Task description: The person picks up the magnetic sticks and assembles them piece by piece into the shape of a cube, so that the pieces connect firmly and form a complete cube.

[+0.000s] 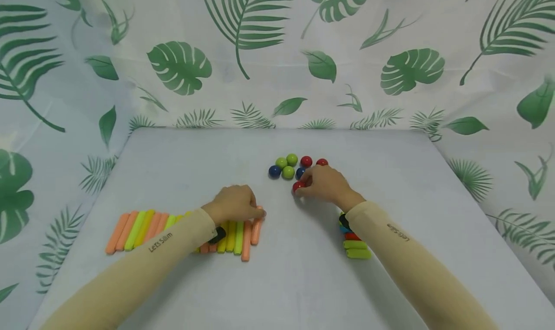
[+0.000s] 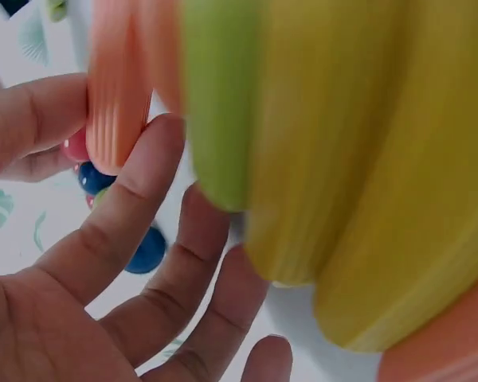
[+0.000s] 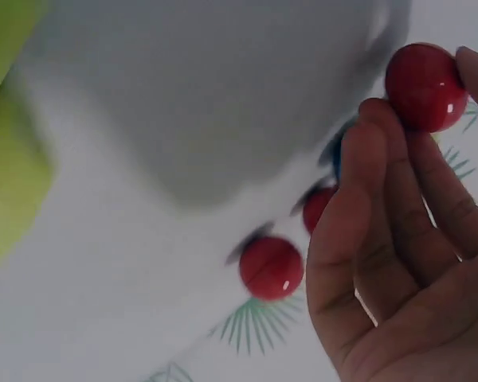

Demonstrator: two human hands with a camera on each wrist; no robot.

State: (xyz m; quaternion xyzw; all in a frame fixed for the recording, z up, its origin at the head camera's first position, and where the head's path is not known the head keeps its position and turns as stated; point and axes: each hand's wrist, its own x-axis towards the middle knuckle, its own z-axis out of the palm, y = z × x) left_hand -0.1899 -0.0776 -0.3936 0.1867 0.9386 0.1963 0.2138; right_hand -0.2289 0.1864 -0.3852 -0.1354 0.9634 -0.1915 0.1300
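My left hand (image 1: pixel 236 202) pinches the top end of an orange ridged stick (image 1: pixel 256 234) between thumb and forefinger. That stick stands at the right end of a row of orange, yellow and green sticks (image 1: pixel 143 229), slightly tilted. In the left wrist view the other fingers spread beneath the neighbouring stick ends. My right hand (image 1: pixel 327 183) holds a shiny red ball (image 3: pixel 426 87) between thumb and fingertips. Beside it lie a dark blue ball (image 1: pixel 301 173), partly hidden by the fingers, and two more red balls, one (image 1: pixel 306 161) behind the hand.
Green balls (image 1: pixel 288 172) and another blue ball (image 1: pixel 274 171) sit left of the right hand. A short stack of green, red and blue sticks (image 1: pixel 357 249) lies under the right forearm, partly covered. A leaf-print cloth (image 1: pixel 260 79) walls the white table's back and sides.
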